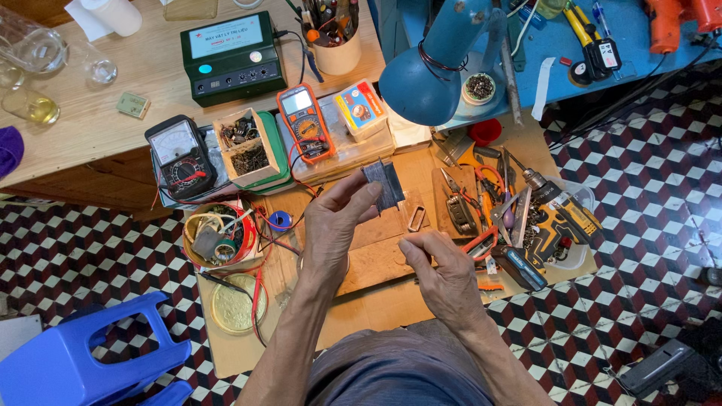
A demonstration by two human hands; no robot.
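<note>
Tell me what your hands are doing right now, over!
Left hand pinching a small dark flat part, raised above the wooden board. Right hand closed, fingertips together, holding nothing I can make out. Pliers right beside it.

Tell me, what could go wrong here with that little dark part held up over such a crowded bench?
The left hand pinches the dark part only at its edge, so it might slip and fall among the clutter. The right hand seems to pinch something too small to make out, which could easily get lost. Red leads trail right by the forearm and might snag.
</note>
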